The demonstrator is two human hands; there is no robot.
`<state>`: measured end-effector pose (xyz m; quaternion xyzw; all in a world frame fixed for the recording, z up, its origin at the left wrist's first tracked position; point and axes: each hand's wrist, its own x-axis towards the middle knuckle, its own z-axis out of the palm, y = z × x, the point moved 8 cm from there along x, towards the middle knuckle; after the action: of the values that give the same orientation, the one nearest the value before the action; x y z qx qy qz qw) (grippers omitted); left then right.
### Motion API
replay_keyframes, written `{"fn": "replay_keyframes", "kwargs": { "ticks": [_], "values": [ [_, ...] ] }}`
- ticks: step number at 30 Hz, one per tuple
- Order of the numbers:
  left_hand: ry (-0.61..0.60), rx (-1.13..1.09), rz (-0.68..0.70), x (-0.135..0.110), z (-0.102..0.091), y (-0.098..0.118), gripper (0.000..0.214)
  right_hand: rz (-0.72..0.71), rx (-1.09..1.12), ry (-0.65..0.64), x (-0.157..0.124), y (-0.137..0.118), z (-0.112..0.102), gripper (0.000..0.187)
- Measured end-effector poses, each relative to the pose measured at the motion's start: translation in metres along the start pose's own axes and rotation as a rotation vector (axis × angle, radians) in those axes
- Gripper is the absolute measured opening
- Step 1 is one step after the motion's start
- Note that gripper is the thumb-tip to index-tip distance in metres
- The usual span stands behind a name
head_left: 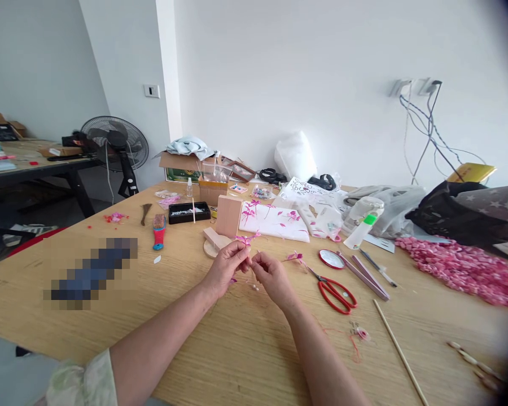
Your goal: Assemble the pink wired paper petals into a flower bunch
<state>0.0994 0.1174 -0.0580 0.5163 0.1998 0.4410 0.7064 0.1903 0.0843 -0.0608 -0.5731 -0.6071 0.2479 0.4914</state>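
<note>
Small pink flower sprig point(244, 241) is pinched between both hands just above the counter point(237, 349), with the left hand point(225, 268) and right hand point(271, 277) both closed on it. Looks about midway: finished sprigs lie on the white sheet point(279, 228), and a big petal pile point(465, 268) sits untouched. The black tray point(189, 212) holds small pale bits, and red scissors point(334, 293) lie close by.

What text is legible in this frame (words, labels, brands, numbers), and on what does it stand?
No text can be read.
White bag: black print, too small to read.
Box: green label, too blurred to read.
Yellow book: no legible title.
Pixelated patch: masked, unreadable.
Flower in the left hand: no text.
</note>
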Motion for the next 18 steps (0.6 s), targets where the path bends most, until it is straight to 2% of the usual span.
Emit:
{"fn": "replay_keyframes", "kwargs": {
  "ticks": [4,10,14,18],
  "values": [
    [0.019,0.038,0.035,0.000,-0.001,0.003,0.023,0.047,0.052,-0.024,0.001,0.007,0.002,0.016],
    [0.002,-0.079,-0.043,-0.001,0.000,-0.005,0.020,0.083,0.080,0.166,0.003,0.015,-0.019,0.014],
    [-0.058,-0.118,-0.114,-0.005,0.010,-0.011,0.021,0.095,0.371,0.070,-0.001,0.007,-0.008,0.026],
    [-0.055,-0.137,-0.151,-0.007,0.013,-0.017,0.018,0.144,0.648,-0.001,-0.005,0.003,0.004,0.026]
  ]
}}
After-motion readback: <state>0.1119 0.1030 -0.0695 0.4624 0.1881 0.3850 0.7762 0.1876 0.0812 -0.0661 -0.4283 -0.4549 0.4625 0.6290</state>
